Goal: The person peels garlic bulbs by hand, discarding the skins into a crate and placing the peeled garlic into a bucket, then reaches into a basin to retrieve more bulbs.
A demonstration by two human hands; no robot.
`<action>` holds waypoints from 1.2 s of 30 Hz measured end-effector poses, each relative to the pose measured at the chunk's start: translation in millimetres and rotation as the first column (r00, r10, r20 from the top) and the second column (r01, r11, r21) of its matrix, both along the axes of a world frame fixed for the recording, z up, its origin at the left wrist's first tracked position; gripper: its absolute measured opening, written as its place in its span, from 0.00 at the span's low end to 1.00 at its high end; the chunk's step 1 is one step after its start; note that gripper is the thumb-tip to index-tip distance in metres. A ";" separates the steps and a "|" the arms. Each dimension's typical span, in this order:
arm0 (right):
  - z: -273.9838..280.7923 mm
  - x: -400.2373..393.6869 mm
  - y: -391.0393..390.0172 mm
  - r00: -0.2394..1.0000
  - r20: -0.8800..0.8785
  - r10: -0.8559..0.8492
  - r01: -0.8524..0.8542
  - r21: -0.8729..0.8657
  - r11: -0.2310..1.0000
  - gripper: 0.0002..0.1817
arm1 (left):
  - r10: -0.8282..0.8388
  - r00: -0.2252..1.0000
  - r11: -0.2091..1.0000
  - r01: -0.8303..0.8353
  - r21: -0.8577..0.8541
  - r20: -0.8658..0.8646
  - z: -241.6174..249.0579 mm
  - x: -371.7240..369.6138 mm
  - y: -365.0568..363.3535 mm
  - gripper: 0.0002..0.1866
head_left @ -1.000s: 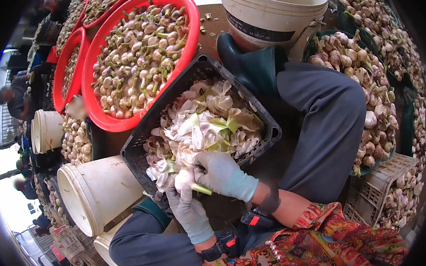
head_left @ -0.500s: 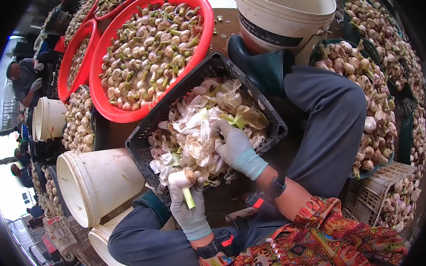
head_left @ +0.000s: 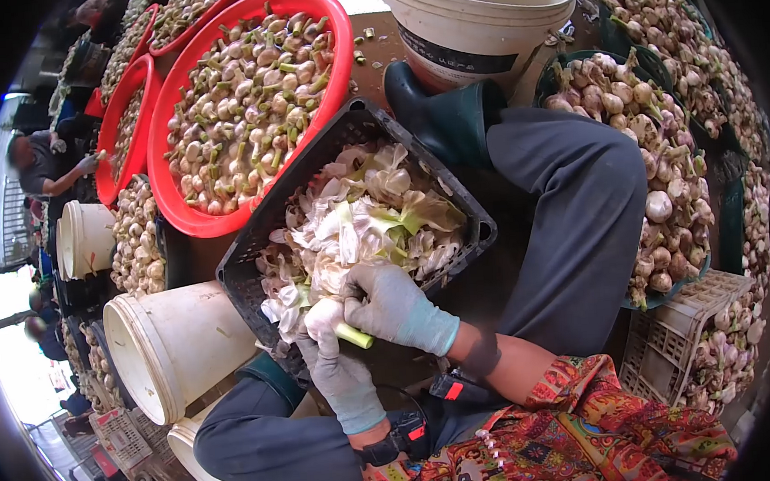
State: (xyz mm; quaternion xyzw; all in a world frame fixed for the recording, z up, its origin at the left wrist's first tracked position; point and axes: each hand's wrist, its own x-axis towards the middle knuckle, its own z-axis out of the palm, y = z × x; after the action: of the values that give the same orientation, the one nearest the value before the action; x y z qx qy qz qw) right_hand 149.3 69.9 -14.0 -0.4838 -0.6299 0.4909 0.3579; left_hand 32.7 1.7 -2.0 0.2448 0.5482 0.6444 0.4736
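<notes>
A whitish garlic bulb (head_left: pixel 325 316) with a short green stem is in my gloved left hand (head_left: pixel 345 391), its fingers wrapped around it from below. My gloved right hand (head_left: pixel 397 308) is closed at the bulb's right side, above the stem, with the fingertips pinched against it. Whether they grip the bulb itself or a piece of its skin is partly hidden. Just beyond both hands, a black plastic crate (head_left: pixel 486 230) holds a heap of loose garlic skins (head_left: pixel 350 229), white with some green leaves.
A red basin (head_left: pixel 157 170) of trimmed garlic in liquid stands beyond the crate. White buckets (head_left: pixel 190 338) lie at left; a large white bucket (head_left: pixel 470 27) stands ahead. Untrimmed garlic (head_left: pixel 660 165) is piled at right near a beige crate (head_left: pixel 669 339). Another person (head_left: pixel 46 162) works far left.
My right hand has moved from the skins in the crate back to the garlic bulb. The bulb has turned so its stem points to the right. The camera view has shifted slightly.
</notes>
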 end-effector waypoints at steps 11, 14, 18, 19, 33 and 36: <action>-1.0 -0.4 0.0 0.992 -0.093 -0.088 0.086 -0.021 0.996 0.08 | -0.160 0.986 0.906 0.125 -0.405 -0.053 10.6 -7.6 0.4 0.16; -22.7 5.1 26.4 0.949 -0.021 -0.314 0.301 -0.224 0.927 0.08 | -0.111 0.992 0.933 0.122 -0.339 0.052 4.9 -19.0 -10.2 0.17; -22.8 14.6 24.9 0.936 0.060 -0.346 0.351 -0.180 0.919 0.09 | -0.108 0.967 0.975 0.148 -0.163 0.232 0.6 -28.4 -14.0 0.20; -24.2 15.1 17.4 0.948 0.103 -0.302 0.313 -0.127 0.941 0.09 | -0.109 0.966 0.978 0.146 -0.149 0.234 3.0 -28.4 -14.0 0.20; -40.9 4.5 6.4 0.987 0.154 -0.049 0.054 -0.032 0.998 0.08 | 0.114 0.671 0.769 -0.526 0.362 0.733 83.1 -146.0 -41.2 0.13; -16.7 0.8 5.2 0.957 0.289 -0.029 0.012 0.061 0.998 0.09 | 0.324 0.759 0.450 -0.649 0.614 0.565 122.8 -218.1 -43.5 0.27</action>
State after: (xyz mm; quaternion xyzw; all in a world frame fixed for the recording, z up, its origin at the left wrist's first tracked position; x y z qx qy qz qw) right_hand 150.1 75.2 -30.6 -0.5464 -0.6845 0.3925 0.2809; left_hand -185.4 -41.8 120.8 0.1286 0.1582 0.9582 0.2007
